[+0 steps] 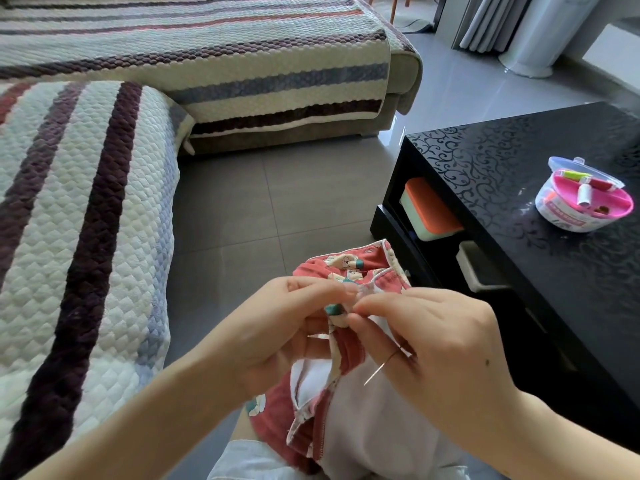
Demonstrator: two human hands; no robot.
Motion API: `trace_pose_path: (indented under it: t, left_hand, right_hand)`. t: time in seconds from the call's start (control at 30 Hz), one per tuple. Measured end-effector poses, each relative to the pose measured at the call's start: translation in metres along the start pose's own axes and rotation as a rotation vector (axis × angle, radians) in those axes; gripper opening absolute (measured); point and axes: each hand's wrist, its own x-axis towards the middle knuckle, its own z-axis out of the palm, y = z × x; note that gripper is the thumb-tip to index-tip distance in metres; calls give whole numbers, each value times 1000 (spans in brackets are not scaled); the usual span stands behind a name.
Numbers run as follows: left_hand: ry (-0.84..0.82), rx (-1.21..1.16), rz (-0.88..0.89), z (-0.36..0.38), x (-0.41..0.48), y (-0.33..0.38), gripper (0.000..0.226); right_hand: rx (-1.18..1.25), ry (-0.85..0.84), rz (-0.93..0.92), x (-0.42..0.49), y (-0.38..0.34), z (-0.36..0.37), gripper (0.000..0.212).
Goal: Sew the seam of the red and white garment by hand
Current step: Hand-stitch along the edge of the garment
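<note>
A red garment (349, 268) with a bear print and a white lining hangs in front of me over my lap. My left hand (277, 327) pinches its edge from the left, thumb and fingertips curled on the fabric. My right hand (433, 344) pinches the same edge from the right, the fingertips of both hands nearly meeting. A thin metal needle (375, 374) sticks out from under my right palm, held between the lower fingers and pointing down-left. I cannot make out any thread.
A black glossy coffee table (519, 188) stands at the right, with a round sewing kit box (585, 199) of thread spools on it and an orange-lidded box (429, 209) on its shelf. A sofa (86, 202) with a striped quilted cover runs along the left and back. Grey tiled floor lies between.
</note>
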Motion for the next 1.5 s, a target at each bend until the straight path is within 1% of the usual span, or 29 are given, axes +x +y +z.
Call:
trace_pose_path:
  t: [0.03,0.1,0.2,0.23,0.33,0.37,0.43,0.47,0.53,0.6,0.7,0.8,0.93,1.17,1.37,1.5]
  left_hand:
    - [-14,7,-1,-1,1,0,4]
    - [-32,25,-4,-4,1,0,10]
    - [-3,62,0,-4,1,0,19]
    - [4,71,11,-3,1,1,22]
    - [40,147,86,-1,0,0,27]
    - [55,173,109,-1,0,0,27]
    - [81,206,146,-1,-1,0,29]
    - [92,216,164,-2,0,0,28]
    - [107,212,208,-1,-2,1,17]
    - [134,218,242,-1,-3,2,9]
    - [178,245,262,-1,-4,4,13]
    - [189,270,260,-1,-5,5,14]
    - [195,307,260,-3,-5,5,13]
    - [197,328,268,-4,-5,5,16]
    - [193,339,277,-3,-5,6,13]
    - [193,358,282,-5,-4,4,16]
  right_hand:
    - [-4,-2,-11,-1,1,0,19]
    - [-4,-31,-23,-3,3,-1,20]
    - [82,-134,-1,-5,5,-4,18]
    - [162,-173,40,-4,6,-7,16]
    - [512,-281,273,2,14,-22,12]
    - [605,-307,337,4,18,-27,15]
    - [735,-379,445,9,25,-34,23]
    - [759,-398,497,9,28,-35,23]
    - [682,-389,525,7,32,-30,17]
    - [509,-377,454,5,31,-22,15]
    - [381,-354,332,5,28,-16,18]
    - [361,-313,332,8,26,-14,23]
    - [355,-302,332,10,26,-13,23]
    - [364,-303,315,11,26,-15,22]
    - [342,-326,316,12,27,-15,24]
    - [315,-340,300,14,27,-16,24]
